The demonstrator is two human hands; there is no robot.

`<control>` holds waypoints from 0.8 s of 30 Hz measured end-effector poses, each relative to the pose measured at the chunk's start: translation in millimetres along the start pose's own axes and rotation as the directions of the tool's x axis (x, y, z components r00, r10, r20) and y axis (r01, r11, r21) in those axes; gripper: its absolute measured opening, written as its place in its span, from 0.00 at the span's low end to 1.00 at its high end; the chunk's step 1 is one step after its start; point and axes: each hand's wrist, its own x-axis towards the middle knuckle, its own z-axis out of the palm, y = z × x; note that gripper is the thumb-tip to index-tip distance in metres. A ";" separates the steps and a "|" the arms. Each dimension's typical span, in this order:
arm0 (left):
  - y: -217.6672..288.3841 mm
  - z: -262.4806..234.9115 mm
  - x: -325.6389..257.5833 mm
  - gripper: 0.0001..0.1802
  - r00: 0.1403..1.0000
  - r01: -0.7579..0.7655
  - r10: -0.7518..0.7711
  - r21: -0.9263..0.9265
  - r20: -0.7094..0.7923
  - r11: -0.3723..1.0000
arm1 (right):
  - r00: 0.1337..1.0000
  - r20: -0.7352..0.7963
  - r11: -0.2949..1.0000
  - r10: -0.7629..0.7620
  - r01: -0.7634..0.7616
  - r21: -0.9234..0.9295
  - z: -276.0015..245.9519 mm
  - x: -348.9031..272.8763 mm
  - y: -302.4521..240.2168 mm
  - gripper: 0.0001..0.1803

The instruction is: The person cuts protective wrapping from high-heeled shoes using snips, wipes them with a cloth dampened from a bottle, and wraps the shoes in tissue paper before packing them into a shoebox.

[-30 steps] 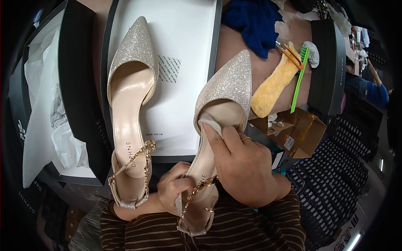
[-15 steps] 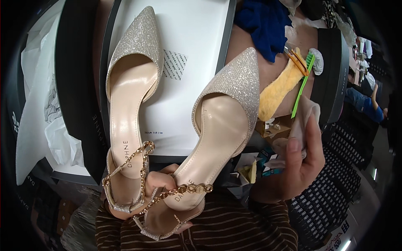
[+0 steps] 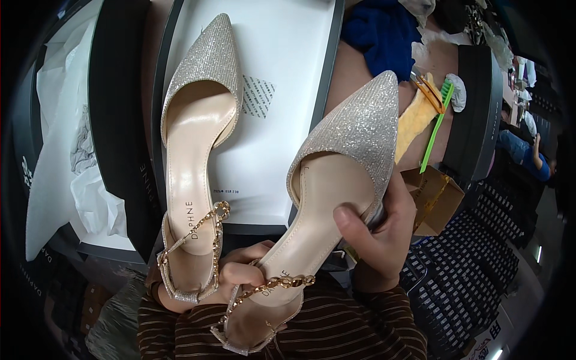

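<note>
Two glittery silver-gold, pointed women's shoes with beige insoles and gold chain ankle straps are held up, toes pointing away. My left hand (image 3: 243, 276) is closed between their heel ends, gripping the left shoe (image 3: 186, 174) and the right shoe (image 3: 318, 204); most of its fingers are hidden behind them. My right hand (image 3: 387, 231) grips the right shoe's outer side, its thumb resting on the insole and its fingers behind the upper. A greyish-white scrap shows beside that thumb, mostly hidden. Beneath the shoes lies an open white-lined box (image 3: 282, 150).
On the left stands another dark box (image 3: 123, 120) with white tissue paper (image 3: 90, 198). To the right lie a blue cloth (image 3: 381, 42), a yellow cloth (image 3: 414, 126), orange tweezers (image 3: 429, 96), a green brush (image 3: 437, 126) and a small open carton (image 3: 435, 201). Farther right, a person (image 3: 522, 156) appears.
My right hand, which held a thin whitish tissue off to the right, has come left onto the right shoe. Both shoes have shifted slightly right; the right toe covers part of the yellow cloth.
</note>
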 end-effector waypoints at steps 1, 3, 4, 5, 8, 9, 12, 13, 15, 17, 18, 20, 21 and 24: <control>0.5 0.1 0.8 0.32 1.000 -0.005 0.005 -0.009 0.016 1.000 | 1.000 -0.029 0.999 0.009 -0.011 -0.039 -0.2 0.4 -1.6 0.34; 0.7 0.9 3.0 0.32 0.999 -0.018 0.020 -0.032 0.048 0.999 | 0.996 -0.090 0.992 0.023 -0.034 -0.121 -1.6 0.7 -4.8 0.27; 4.3 5.5 7.6 0.32 0.999 -0.023 0.024 -0.030 0.046 0.999 | 0.996 -0.086 0.992 0.019 -0.029 -0.121 -2.5 0.6 -6.3 0.27; 11.5 14.8 16.7 0.34 0.997 0.029 -0.042 -0.170 -0.070 0.985 | 0.993 -0.115 0.989 -0.019 0.001 -0.149 -3.6 0.6 -7.9 0.24; 31.7 37.7 43.5 0.40 0.892 0.049 -0.298 -0.582 -0.341 0.812 | 0.973 -0.177 0.964 -0.147 0.102 -0.244 -5.3 0.2 -12.2 0.16; 31.2 30.0 47.6 0.43 0.853 0.138 -0.390 -0.571 -0.346 0.809 | 0.972 -0.178 0.962 -0.154 0.106 -0.251 -6.1 -2.7 -12.4 0.16; 42.3 19.2 81.5 0.37 0.822 0.311 -0.477 -0.456 -0.312 0.834 | 0.968 -0.157 0.935 -0.195 0.135 -0.328 -4.8 -11.7 -23.7 0.15; 44.6 20.7 90.8 0.29 0.830 0.405 -0.495 -0.332 -0.258 0.852 | 0.967 -0.149 0.925 -0.208 0.145 -0.352 -5.4 -14.9 -26.3 0.15; 39.3 19.1 96.7 0.25 0.817 0.448 -0.522 -0.301 -0.245 0.842 | 0.968 -0.134 0.921 -0.211 0.151 -0.358 -4.1 -21.0 -26.6 0.15; 34.1 18.5 99.3 0.19 0.776 0.555 -0.597 -0.230 -0.203 0.800 | 0.971 -0.129 0.920 -0.201 0.142 -0.364 -3.3 -26.7 -25.5 0.16; 32.4 19.4 99.1 0.16 0.750 0.607 -0.635 -0.191 -0.183 0.772 | 0.973 -0.129 0.921 -0.194 0.135 -0.366 -3.0 -27.7 -24.3 0.17; 31.9 23.2 99.3 0.14 0.751 0.584 -0.622 -0.218 -0.221 0.782 | 0.970 -0.125 0.917 -0.208 0.149 -0.370 -1.4 -27.7 -23.5 0.18; 31.9 25.1 99.3 0.12 0.750 0.560 -0.608 -0.241 -0.260 0.793 | 0.967 -0.120 0.914 -0.223 0.164 -0.371 -0.5 -27.0 -22.6 0.18; 31.2 27.9 98.5 0.10 0.739 0.514 -0.584 -0.281 -0.336 0.811 | 0.962 -0.115 0.909 -0.248 0.190 -0.370 -0.1 -26.2 -20.3 0.20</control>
